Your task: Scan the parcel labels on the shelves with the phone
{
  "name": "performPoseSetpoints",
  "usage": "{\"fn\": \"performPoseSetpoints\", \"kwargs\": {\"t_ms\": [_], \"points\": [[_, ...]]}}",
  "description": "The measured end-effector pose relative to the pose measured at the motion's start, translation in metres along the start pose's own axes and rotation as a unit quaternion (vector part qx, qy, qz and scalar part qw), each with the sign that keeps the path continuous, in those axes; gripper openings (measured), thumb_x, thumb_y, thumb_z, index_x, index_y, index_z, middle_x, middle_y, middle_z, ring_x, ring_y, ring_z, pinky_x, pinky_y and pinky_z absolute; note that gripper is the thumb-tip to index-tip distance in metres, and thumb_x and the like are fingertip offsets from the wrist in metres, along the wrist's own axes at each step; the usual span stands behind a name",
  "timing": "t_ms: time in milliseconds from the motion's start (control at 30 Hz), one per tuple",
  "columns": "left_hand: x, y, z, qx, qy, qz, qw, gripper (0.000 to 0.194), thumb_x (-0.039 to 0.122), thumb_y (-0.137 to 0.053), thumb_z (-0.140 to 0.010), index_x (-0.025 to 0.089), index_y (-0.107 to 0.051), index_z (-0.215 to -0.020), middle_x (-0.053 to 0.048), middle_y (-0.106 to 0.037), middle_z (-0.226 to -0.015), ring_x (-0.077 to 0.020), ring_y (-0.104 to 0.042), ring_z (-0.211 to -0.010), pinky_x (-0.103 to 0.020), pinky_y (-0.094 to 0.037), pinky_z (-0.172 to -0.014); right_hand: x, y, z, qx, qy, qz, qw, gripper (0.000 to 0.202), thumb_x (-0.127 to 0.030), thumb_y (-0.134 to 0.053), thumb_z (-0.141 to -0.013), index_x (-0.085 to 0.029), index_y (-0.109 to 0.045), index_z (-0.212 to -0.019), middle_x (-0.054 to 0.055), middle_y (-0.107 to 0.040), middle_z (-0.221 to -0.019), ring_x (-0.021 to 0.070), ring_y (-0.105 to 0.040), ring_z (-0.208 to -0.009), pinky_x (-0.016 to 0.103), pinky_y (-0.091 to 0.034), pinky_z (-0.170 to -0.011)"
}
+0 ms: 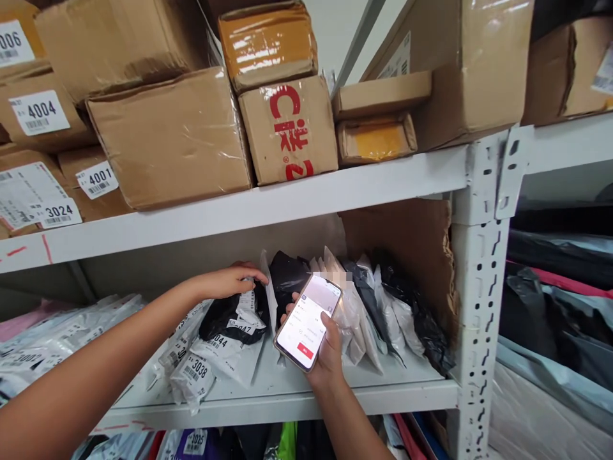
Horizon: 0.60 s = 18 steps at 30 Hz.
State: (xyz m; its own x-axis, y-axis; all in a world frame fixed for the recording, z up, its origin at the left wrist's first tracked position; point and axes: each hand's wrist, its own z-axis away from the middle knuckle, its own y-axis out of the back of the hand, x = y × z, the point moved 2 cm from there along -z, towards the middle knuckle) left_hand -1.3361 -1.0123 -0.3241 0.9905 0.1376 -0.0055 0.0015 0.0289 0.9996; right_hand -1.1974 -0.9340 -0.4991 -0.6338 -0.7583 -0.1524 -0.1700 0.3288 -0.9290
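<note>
My right hand grips a smartphone with its lit screen facing up and a red button near the bottom. On the middle shelf my left hand reaches out over a black bag parcel labelled 3047. Its fingers are stretched out, with the fingertips at the top edge of a thin white mailer standing upright. Whether they press on it I cannot tell. Below the left hand lie white parcels marked 3044 and 3038. Behind the phone leans a row of pale mailers and black bags.
Cardboard boxes fill the upper shelf, several with number labels. A white perforated post stands at the right, beside a cardboard panel. More bagged parcels lie at the left, and others on the shelf below.
</note>
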Motion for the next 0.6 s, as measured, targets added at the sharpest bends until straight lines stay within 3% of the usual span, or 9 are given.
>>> {"fn": "performPoseSetpoints", "kwargs": {"t_ms": [167,233,300,367,433,467,533,600], "points": [[0.010,-0.005,-0.012,-0.006,-0.003,-0.014,1.000,0.041,0.044,-0.040,-0.088,0.018,-0.071,-0.093,-0.008,-0.067,-0.107,-0.0186,-0.059,-0.100,-0.026,-0.044,-0.096,-0.002,-0.003,0.002,-0.019,0.001,-0.007,1.000,0.058,-0.042,-0.089,-0.055,-0.012,-0.074,-0.103,0.008,-0.081,-0.085,0.0217,-0.074,-0.076,0.032,-0.058,-0.076],[0.022,-0.005,-0.025,-0.005,0.056,-0.046,0.997,0.051,0.045,-0.030,-0.092,0.018,-0.069,-0.076,-0.008,-0.070,-0.094,-0.0193,-0.062,-0.090,-0.028,-0.046,-0.092,-0.002,-0.004,0.001,-0.021,-0.004,-0.009,1.000,0.060,-0.044,-0.089,-0.054,-0.012,-0.074,-0.102,0.008,-0.080,-0.085,0.0208,-0.073,-0.077,0.032,-0.057,-0.078],[0.035,-0.002,-0.037,0.002,0.155,-0.095,0.983,0.061,0.047,-0.022,-0.094,0.017,-0.068,-0.069,-0.010,-0.071,-0.083,-0.0220,-0.064,-0.083,-0.032,-0.048,-0.087,-0.002,-0.002,0.002,-0.020,0.001,-0.009,1.000,0.059,-0.044,-0.089,-0.053,-0.013,-0.075,-0.101,0.007,-0.080,-0.086,0.0202,-0.073,-0.077,0.031,-0.057,-0.078],[0.049,-0.001,-0.046,0.000,0.224,-0.148,0.963,0.048,0.047,-0.037,-0.092,0.017,-0.072,-0.078,-0.012,-0.073,-0.087,-0.0253,-0.065,-0.085,-0.032,-0.049,-0.080,-0.003,0.000,0.003,-0.015,0.021,-0.010,1.000,0.057,-0.042,-0.089,-0.054,-0.015,-0.074,-0.102,0.007,-0.080,-0.091,0.0204,-0.073,-0.079,0.032,-0.058,-0.079],[0.059,-0.004,-0.048,-0.009,0.250,-0.186,0.950,0.027,0.032,-0.054,-0.084,0.014,-0.073,-0.091,-0.016,-0.072,-0.099,-0.0286,-0.066,-0.091,-0.033,-0.049,-0.078,-0.004,0.002,0.005,-0.011,0.036,-0.010,0.999,0.055,-0.039,-0.087,-0.057,-0.017,-0.072,-0.105,0.006,-0.080,-0.099,0.0209,-0.072,-0.082,0.035,-0.058,-0.081],[0.061,-0.007,-0.047,-0.006,0.258,-0.199,0.945,0.026,0.024,-0.054,-0.082,0.011,-0.072,-0.096,-0.019,-0.070,-0.106,-0.0311,-0.064,-0.099,-0.035,-0.049,-0.082,-0.004,0.001,0.006,-0.010,0.036,-0.009,0.999,0.054,-0.037,-0.086,-0.058,-0.018,-0.071,-0.107,0.006,-0.080,-0.101,0.0209,-0.072,-0.083,0.036,-0.058,-0.081],[0.061,-0.013,-0.040,0.042,0.260,-0.221,0.939,0.030,0.019,-0.049,-0.085,0.007,-0.071,-0.100,-0.025,-0.064,-0.117,-0.0365,-0.055,-0.117,-0.042,-0.045,-0.093,-0.005,-0.003,0.004,-0.015,0.021,-0.004,1.000,0.052,-0.033,-0.084,-0.060,-0.019,-0.069,-0.108,0.004,-0.080,-0.100,0.0203,-0.072,-0.083,0.036,-0.058,-0.081],[0.055,-0.019,-0.033,0.114,0.233,-0.228,0.939,0.033,0.023,-0.043,-0.089,0.008,-0.070,-0.100,-0.023,-0.059,-0.124,-0.0374,-0.044,-0.127,-0.045,-0.040,-0.101,-0.006,-0.014,-0.002,-0.040,-0.004,0.002,0.999,0.052,-0.029,-0.083,-0.061,-0.019,-0.069,-0.109,0.003,-0.079,-0.098,0.0195,-0.072,-0.082,0.035,-0.059,-0.078]]}}
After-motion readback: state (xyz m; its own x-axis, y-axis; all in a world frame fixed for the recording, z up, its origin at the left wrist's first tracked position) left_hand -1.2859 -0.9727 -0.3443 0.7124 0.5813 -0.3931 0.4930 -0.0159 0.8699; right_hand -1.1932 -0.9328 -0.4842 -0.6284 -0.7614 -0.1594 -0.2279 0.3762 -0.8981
